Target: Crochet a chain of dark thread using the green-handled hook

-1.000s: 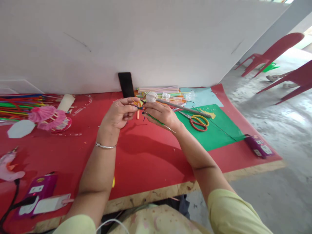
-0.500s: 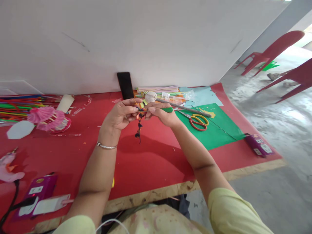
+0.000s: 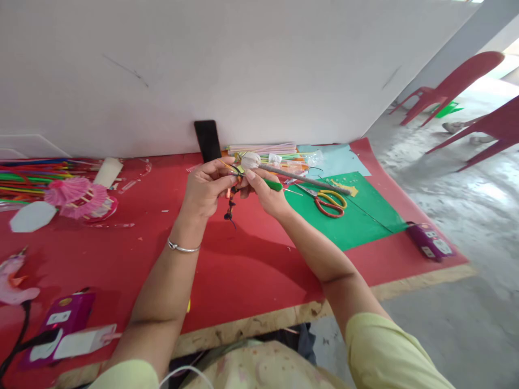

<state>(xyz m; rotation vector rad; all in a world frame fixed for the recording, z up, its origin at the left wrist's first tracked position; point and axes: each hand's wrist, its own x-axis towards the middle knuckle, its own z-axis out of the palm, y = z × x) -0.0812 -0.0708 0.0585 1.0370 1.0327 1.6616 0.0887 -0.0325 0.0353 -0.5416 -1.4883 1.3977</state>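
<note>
Between my two hands hangs a narrow knotted strip of dark and orange yarn (image 3: 231,208), its thin tail dangling above the red table. My left hand (image 3: 205,192) is closed, pinching the upper end of the strip between thumb and fingers. My right hand (image 3: 267,194) meets it there with thumb and fingertips on the yarn. Tucked in that same right hand is a green-handled crochet hook (image 3: 274,185), its thin metal shaft pointing right. Fingers cover the part of the strip being worked. Just behind the hands lies a grey stick with a pale round wrapped head (image 3: 250,160).
Scissors (image 3: 330,204) with red and yellow handles lie on a green sheet (image 3: 357,221). A black phone (image 3: 207,140) leans on the wall. Pink paper decorations (image 3: 81,197), colourful sticks (image 3: 28,178), a glue gun (image 3: 14,281) and purple power strips (image 3: 432,241) sit on the red table (image 3: 251,281).
My hands have drawn closer together at the yarn. The hook has swung so its shaft slants down to the right, and the hanging strip has risen slightly.
</note>
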